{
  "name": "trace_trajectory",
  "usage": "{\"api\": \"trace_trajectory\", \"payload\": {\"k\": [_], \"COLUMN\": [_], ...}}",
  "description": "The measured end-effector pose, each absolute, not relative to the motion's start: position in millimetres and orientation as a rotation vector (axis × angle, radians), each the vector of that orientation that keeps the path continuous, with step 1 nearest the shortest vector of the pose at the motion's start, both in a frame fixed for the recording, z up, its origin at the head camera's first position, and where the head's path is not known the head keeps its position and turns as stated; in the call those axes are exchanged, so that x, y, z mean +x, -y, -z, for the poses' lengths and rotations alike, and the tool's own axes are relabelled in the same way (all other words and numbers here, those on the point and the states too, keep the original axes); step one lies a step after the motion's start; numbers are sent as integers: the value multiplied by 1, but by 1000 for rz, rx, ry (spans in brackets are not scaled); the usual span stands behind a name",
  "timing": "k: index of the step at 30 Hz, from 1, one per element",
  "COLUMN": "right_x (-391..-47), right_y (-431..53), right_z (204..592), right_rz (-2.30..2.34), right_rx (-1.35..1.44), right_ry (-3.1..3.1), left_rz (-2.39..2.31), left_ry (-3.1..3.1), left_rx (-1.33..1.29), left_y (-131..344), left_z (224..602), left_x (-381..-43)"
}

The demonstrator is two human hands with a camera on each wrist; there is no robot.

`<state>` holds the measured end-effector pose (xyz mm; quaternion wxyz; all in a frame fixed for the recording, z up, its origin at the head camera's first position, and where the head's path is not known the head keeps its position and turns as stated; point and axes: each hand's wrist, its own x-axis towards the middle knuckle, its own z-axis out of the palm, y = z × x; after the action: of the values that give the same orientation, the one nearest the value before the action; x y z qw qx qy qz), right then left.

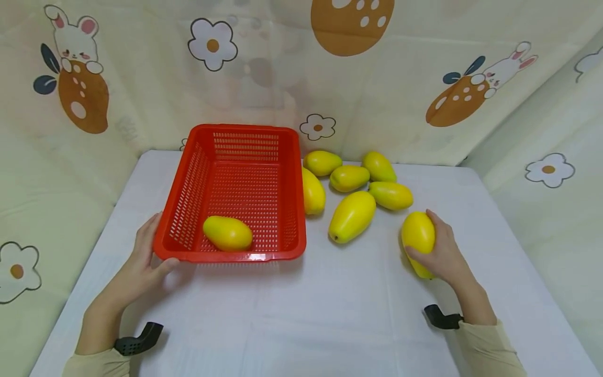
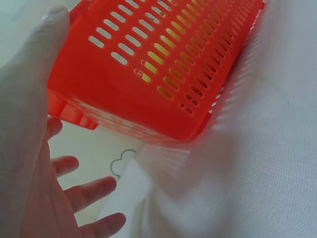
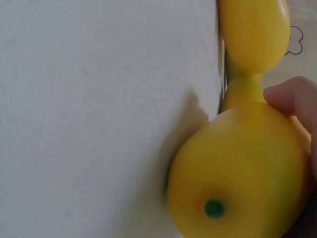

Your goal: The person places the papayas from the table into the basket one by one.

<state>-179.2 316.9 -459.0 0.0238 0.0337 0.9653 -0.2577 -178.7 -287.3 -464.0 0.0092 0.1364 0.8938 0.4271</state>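
My left hand (image 1: 136, 275) is at the near left corner of the red plastic basket (image 1: 264, 256). In the left wrist view its thumb touches the rim, while the other fingers (image 2: 91, 193) are spread and extended beside the outer wall. One yellow papaya (image 1: 228, 233) lies inside at the basket's near end. To the right, my right hand (image 1: 443, 256) grips another yellow papaya (image 1: 418, 233), thumb on the near side and fingers around the far side. The right wrist view shows the green stem spot on the end of this papaya (image 3: 237, 163), close against the tabletop.
Several more papayas (image 1: 352, 217) lie in a loose group between the basket and my right hand, one (image 1: 313, 192) partly hidden by the basket wall. A white cloth (image 1: 330, 314) covers the table. Patterned curtains (image 1: 386, 94) hang behind it and at both sides.
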Motion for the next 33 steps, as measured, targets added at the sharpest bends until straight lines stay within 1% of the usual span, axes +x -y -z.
{"api": "trace_trajectory", "payload": {"k": [7, 17, 26, 33], "right_x": [-179, -174, -164, -158], "right_y": [-314, -306, -296, -298], "right_z": [466, 471, 468, 467], "right_rz": [852, 926, 703, 779], "right_rx": [121, 385, 252, 208], "right_ry": [-3041, -3033, -3088, -3033], "left_rz": [-1324, -1322, -1328, -1314], "left_ry": [-2790, -2784, -2777, -2779], "left_rx": [430, 387, 433, 422], "left_y": [289, 288, 290, 291], "left_z": [462, 462, 467, 465], "left_x": [-179, -179, -180, -180]}}
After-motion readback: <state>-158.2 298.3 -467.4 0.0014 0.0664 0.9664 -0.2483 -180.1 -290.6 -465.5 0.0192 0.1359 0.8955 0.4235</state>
